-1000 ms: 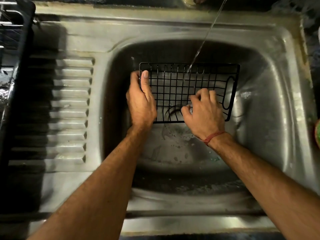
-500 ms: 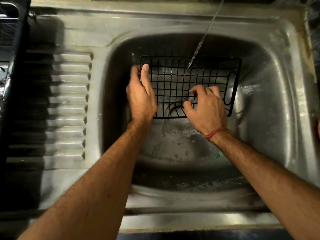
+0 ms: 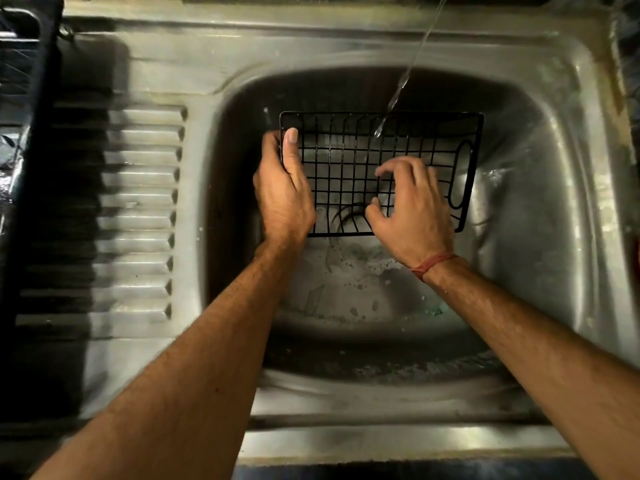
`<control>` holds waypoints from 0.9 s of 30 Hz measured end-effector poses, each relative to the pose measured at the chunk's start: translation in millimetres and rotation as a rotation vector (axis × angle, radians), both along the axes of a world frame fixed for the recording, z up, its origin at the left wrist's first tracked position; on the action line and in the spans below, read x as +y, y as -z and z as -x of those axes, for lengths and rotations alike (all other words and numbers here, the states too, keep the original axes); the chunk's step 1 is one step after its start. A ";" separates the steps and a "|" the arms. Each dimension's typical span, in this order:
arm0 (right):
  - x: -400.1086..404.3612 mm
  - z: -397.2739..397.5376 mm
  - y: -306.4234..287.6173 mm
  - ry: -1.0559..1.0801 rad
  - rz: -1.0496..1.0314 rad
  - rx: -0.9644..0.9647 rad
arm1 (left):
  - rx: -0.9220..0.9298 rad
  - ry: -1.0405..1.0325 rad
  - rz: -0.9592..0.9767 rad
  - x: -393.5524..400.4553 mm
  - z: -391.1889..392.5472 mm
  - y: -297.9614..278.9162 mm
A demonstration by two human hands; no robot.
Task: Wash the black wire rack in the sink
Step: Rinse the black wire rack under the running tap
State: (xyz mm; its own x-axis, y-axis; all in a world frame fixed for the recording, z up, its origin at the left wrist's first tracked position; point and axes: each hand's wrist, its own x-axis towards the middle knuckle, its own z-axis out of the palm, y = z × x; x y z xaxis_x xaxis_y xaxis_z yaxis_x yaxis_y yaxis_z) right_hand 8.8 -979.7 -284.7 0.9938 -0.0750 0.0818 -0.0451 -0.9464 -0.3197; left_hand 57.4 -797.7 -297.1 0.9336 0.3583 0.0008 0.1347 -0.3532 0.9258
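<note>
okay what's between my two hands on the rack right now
In the head view, only open grid of the black wire rack separates the left hand from the right hand.

Black grid rack [image 3: 349, 174], grey steel sink [image 3: 540, 237] (red wrist thread [image 3: 433, 263]).

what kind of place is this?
Most likely a home kitchen: a steel sink with a ribbed drainboard, running water, and a black wire rack being hand-washed.
</note>
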 end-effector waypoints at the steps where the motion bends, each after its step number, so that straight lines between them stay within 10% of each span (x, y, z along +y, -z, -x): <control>1: -0.7 -1.5 0.7 0.028 -0.032 -0.004 | -0.005 0.000 0.000 -0.4 2.2 -1.0; 11: 0.9 -10.9 -0.4 0.210 -0.048 0.024 | -0.084 -0.023 0.008 -3.5 11.7 -1.4; 27: 1.7 -26.5 -10.4 -0.093 0.204 0.063 | -0.028 0.010 -0.001 -6.2 0.2 0.2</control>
State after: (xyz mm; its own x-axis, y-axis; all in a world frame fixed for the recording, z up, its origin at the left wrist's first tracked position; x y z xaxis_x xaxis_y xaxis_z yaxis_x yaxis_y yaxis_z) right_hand 35.3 -977.9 -274.3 0.9993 0.0287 0.0236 0.0314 -0.9921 -0.1211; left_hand 57.3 -803.9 -297.3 0.9366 0.3493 0.0272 0.1054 -0.3550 0.9289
